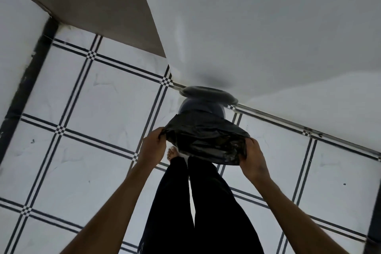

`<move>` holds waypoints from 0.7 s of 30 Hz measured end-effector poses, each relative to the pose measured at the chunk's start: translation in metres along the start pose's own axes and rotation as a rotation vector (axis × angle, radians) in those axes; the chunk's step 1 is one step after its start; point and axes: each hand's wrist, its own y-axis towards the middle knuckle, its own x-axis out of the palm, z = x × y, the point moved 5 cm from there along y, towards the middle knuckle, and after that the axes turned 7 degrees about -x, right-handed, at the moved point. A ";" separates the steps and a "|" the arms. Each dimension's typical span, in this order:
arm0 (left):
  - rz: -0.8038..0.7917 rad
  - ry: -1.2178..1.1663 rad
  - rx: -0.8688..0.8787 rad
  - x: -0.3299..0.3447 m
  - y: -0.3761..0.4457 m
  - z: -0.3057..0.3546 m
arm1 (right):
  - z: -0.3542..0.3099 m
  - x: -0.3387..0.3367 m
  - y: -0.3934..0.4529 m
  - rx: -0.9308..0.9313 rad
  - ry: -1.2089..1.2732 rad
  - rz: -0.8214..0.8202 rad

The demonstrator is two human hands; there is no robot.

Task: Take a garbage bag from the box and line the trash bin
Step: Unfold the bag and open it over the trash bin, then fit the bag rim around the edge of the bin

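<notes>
A black garbage bag (pixel 206 140) is stretched over the mouth of a grey round trash bin (pixel 201 108) that stands on the tiled floor against a white wall. My left hand (pixel 153 147) grips the bag's left edge, fingers curled on the plastic. My right hand (pixel 254 158) grips the right edge, thumb on the bag. The bag hides the bin's rim and inside. The bin's grey round lid (pixel 208 94) lies on the floor behind the bin, by the wall. The box of bags is not in view.
White floor tiles (pixel 103 109) with dark line borders surround the bin. A white wall (pixel 257 27) rises behind it, with a brown panel (pixel 99 2) at the upper left. My legs in black trousers (pixel 198 208) and a bare foot (pixel 172 153) stand just before the bin.
</notes>
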 end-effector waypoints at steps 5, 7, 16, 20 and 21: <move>-0.067 0.042 -0.006 0.061 0.083 -0.019 | 0.047 0.054 0.070 -0.048 -0.072 -0.064; -0.094 0.065 0.022 0.089 0.118 -0.034 | 0.067 0.081 0.100 -0.032 -0.093 -0.031; 0.045 0.009 0.100 0.165 0.218 -0.088 | 0.110 0.191 0.208 -0.020 -0.057 -0.001; 0.171 0.187 0.259 0.184 0.253 -0.093 | 0.132 0.225 0.245 -0.044 -0.149 0.061; 0.184 0.233 0.257 0.188 0.264 -0.096 | 0.138 0.228 0.253 -0.021 -0.165 0.088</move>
